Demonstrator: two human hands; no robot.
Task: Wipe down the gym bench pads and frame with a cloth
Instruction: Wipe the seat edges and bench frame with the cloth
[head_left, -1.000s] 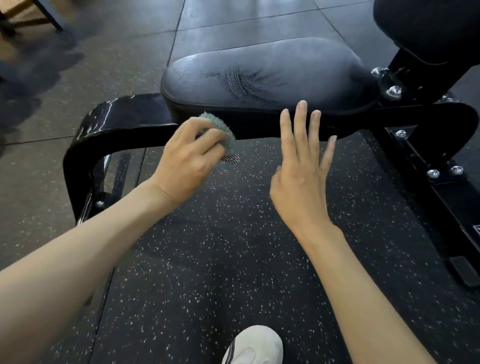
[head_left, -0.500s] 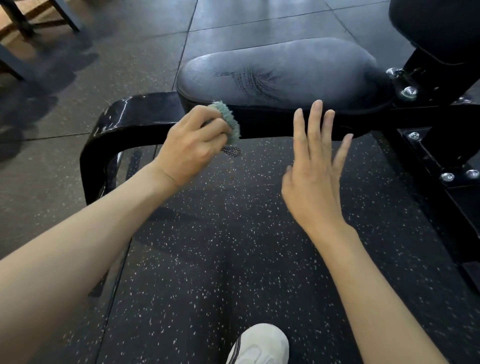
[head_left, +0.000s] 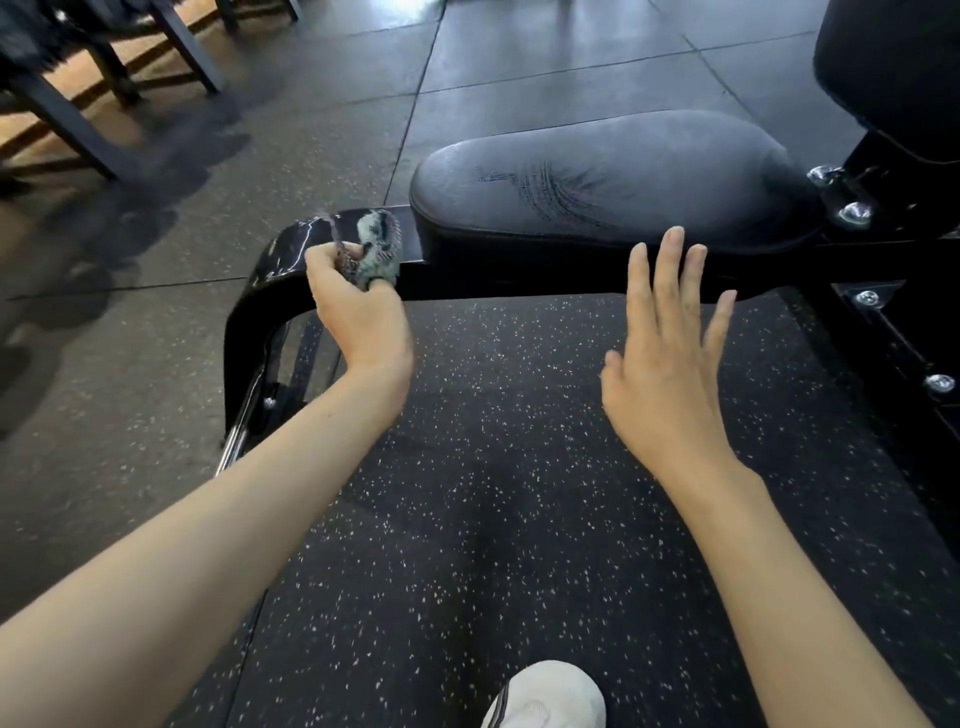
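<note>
A black gym bench stands across the view: its seat pad (head_left: 623, 176) shows scuff marks, and a second pad (head_left: 893, 67) rises at the top right. The glossy black frame (head_left: 260, 296) curves down at the left end. My left hand (head_left: 358, 306) grips a small grey-green cloth (head_left: 379, 244) and holds it against the frame just left of the seat pad. My right hand (head_left: 670, 353) hovers flat with straight, spread fingers in front of the pad's near edge, holding nothing.
Speckled black rubber flooring (head_left: 493, 467) lies under the bench. Bolted frame plates (head_left: 893, 343) sit at the right. Dark furniture legs (head_left: 67, 119) stand at the far left on a wooden floor. A white shoe (head_left: 545, 696) shows at the bottom edge.
My left hand has slid the cloth leftward from under the seat pad's front edge up onto the top of the frame. My right hand stays flat and has barely moved.
</note>
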